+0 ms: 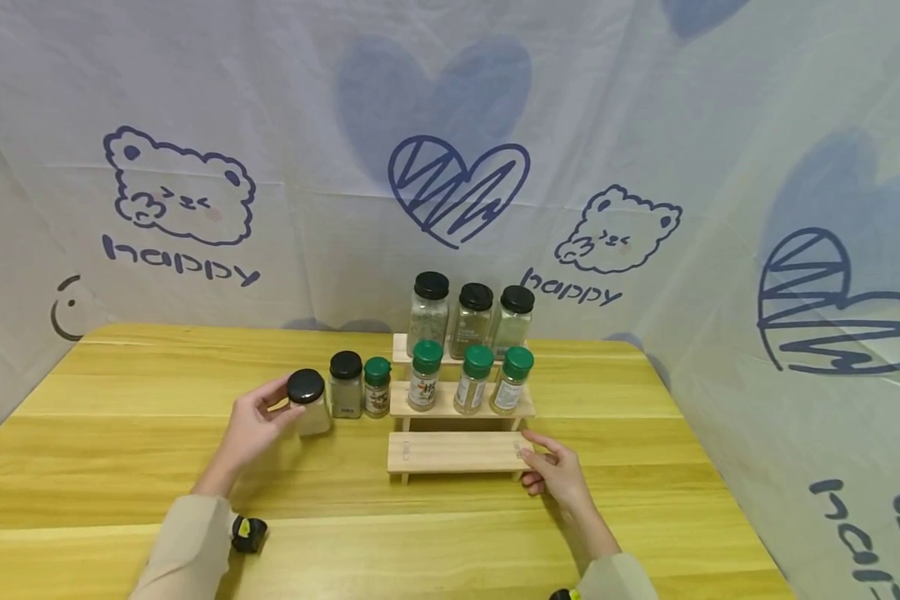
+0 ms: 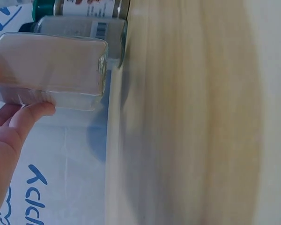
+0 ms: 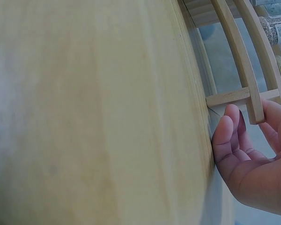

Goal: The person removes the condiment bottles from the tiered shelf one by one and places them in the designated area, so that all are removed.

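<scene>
My left hand (image 1: 258, 421) grips a square glass jar (image 1: 313, 417) with a black lid, holding pale powder. In the left wrist view the fingers lie along the sides of this jar (image 2: 49, 63). Right beside it stand a second black-lidded jar (image 1: 347, 396) and a small green-lidded spice bottle (image 1: 377, 392). A three-step wooden spice rack (image 1: 457, 452) stands at the middle of the table. At the right end of its lowest step, my right hand (image 1: 558, 475) pinches the board, thumb on top. Curled fingers (image 3: 223, 131) show under that end in the right wrist view.
Three black-lidded jars (image 1: 471, 329) stand on the rack's top step. Several green-lidded bottles (image 1: 471, 392) are in view, three of them on the middle step. A printed cloth (image 1: 307, 208) hangs behind the wooden table (image 1: 330, 533).
</scene>
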A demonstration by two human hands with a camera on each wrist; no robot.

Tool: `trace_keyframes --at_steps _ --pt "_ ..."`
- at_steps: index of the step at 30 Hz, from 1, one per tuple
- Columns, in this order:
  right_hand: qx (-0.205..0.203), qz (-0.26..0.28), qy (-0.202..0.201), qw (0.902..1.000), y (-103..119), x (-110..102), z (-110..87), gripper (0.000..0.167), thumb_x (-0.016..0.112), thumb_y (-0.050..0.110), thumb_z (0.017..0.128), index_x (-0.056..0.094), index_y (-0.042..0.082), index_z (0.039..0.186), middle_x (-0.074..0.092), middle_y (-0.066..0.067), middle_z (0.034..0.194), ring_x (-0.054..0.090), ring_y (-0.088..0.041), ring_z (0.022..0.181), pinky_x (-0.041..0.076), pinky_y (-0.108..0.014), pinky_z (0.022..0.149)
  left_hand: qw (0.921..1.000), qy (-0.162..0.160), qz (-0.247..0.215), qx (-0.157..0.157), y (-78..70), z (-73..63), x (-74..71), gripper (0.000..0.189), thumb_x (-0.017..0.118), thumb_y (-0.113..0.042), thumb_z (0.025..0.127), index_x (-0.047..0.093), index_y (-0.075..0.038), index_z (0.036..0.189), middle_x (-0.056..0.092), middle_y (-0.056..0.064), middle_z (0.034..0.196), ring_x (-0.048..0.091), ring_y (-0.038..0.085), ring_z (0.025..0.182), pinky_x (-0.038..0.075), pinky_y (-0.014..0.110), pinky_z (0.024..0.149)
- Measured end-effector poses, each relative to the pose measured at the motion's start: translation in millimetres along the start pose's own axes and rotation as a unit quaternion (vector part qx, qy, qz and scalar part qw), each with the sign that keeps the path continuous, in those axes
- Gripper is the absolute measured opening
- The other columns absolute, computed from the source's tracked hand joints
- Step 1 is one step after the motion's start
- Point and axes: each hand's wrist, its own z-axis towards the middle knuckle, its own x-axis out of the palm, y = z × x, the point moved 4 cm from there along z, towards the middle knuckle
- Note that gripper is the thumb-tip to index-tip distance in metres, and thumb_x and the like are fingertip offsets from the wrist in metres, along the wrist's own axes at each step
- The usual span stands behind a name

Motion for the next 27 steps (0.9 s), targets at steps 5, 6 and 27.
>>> trace_keyframes --at_steps 5,6,27 --pt "0.000 -0.001 -0.004 1.0000 0 0 0.4 0.036 0.056 0.001 0.087 0.052 -0.003 0.122 0.059 -0.009 0.060 0.055 -0.013 0.047 0.046 -0.021 0.041 0.9998 0.008 0.015 -0.007 5.6 5.3 -2.9 0.045 0.059 0.016 0.076 0.042 0.021 0.118 0.045 0.038 0.113 0.051 -0.006 0.093 0.045 0.015 0.077" --pt "-0.001 -0.001 -0.004 1.0000 0 -1 0.5 0.036 0.056 0.001 0.087 0.052 -0.003 0.122 0.059 -0.009 0.060 0.055 -0.013 0.047 0.046 -0.021 0.041 0.9998 0.009 0.017 -0.007 7.7 6.4 -3.5 0.045 0.059 0.016 0.076 0.042 0.021 0.117 0.045 0.038 0.113 0.051 -0.006 0.093 0.045 0.015 0.077" --pt "-0.003 0.004 0.008 1.0000 0 -1 0.7 0.037 0.056 0.002 0.087 0.050 -0.005 0.123 0.058 -0.008 0.058 0.055 -0.011 0.046 0.047 -0.021 0.041 0.9978 0.020 0.023 -0.059 29.8 28.3 -10.4 0.047 0.062 0.008 0.078 0.044 0.017 0.120 0.048 0.033 0.113 0.053 -0.007 0.087 0.044 0.013 0.078"
